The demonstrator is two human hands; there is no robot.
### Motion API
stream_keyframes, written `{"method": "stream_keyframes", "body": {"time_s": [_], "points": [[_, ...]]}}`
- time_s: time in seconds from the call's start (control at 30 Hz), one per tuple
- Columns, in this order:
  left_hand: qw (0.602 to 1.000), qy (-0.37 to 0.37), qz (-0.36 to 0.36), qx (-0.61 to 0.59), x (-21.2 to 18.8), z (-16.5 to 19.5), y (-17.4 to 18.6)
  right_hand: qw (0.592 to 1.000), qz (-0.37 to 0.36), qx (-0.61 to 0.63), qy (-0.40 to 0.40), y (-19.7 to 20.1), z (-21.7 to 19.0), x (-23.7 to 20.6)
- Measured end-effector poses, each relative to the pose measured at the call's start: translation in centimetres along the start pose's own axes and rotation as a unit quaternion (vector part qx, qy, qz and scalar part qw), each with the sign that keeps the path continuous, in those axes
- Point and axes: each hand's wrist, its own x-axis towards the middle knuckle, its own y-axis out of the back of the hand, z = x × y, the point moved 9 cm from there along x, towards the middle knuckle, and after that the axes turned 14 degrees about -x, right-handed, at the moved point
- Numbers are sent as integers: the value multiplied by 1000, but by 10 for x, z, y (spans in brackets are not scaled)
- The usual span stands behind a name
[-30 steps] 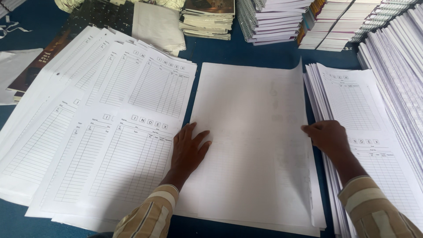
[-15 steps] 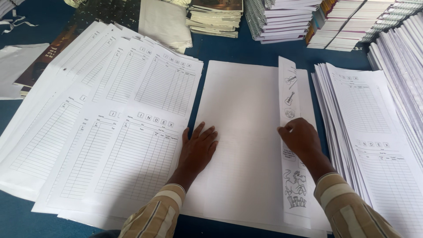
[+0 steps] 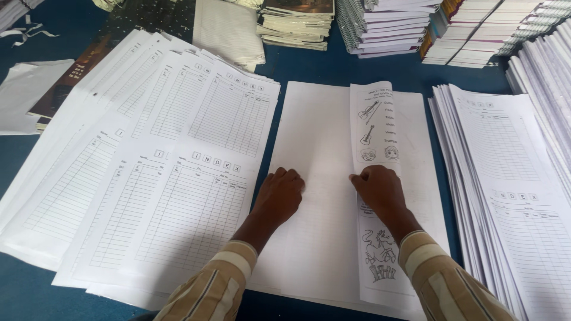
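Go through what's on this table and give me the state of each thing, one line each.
Large white top sheet: flat, right edge folded over, showing printed pictures.
Left hand: fingers curled, pressing on sheet.
Right hand: holding the folded edge down.
Index forms: fanned, overlapping.
Right form stack: staggered pile.
Books: stacked.

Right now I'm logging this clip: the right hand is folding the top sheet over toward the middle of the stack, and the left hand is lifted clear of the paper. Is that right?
Not quite. The head view shows the left hand resting flat on the white stack, not lifted clear. The rest holds: the right hand folds the top sheet, its picture side showing, toward the middle.
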Motion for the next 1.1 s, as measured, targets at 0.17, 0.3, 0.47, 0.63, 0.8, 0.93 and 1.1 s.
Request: {"method": "stream_keyframes", "body": {"time_s": [0.17,0.3,0.47,0.63,0.8,0.93,1.1], "points": [[990,31,8,-138,16,8,0,999,-17,27,-8,-14,-13,-1],[967,73,14,-245,27,2,-12,998,-29,48,-10,-21,-22,-3],[942,110,7,-317,43,-15,-19,996,-50,75,-17,-31,-25,0],[943,115,21,-312,55,-20,-33,997,-21,69,15,-40,-30,5],[959,92,90,-252,59,-19,-31,997,-8,76,26,-48,-33,6],[954,144,47,-260,59,-22,-38,997,-28,73,12,-52,-35,2],[954,188,45,-229,60,-23,-40,995,-62,73,12,-54,-39,-1]]}}
